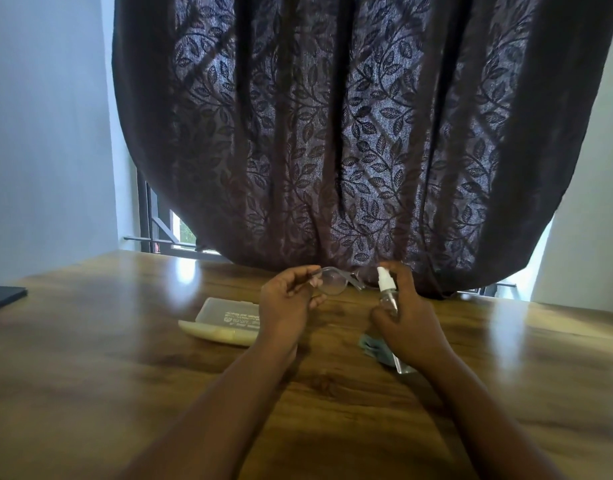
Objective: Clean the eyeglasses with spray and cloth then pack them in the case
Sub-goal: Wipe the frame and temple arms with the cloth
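My left hand (287, 299) pinches the clear-framed eyeglasses (334, 281) lens-up while my right hand (407, 315) grips the small clear spray bottle (388, 295), nozzle aimed at them.

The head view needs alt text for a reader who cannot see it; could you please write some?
Over a wooden table, a person's left hand holds clear eyeglasses while the right hand aims a small spray bottle at them. A closed case lies left of the hands, a bluish cloth under the right hand, and a dark leaf-patterned curtain hangs behind.
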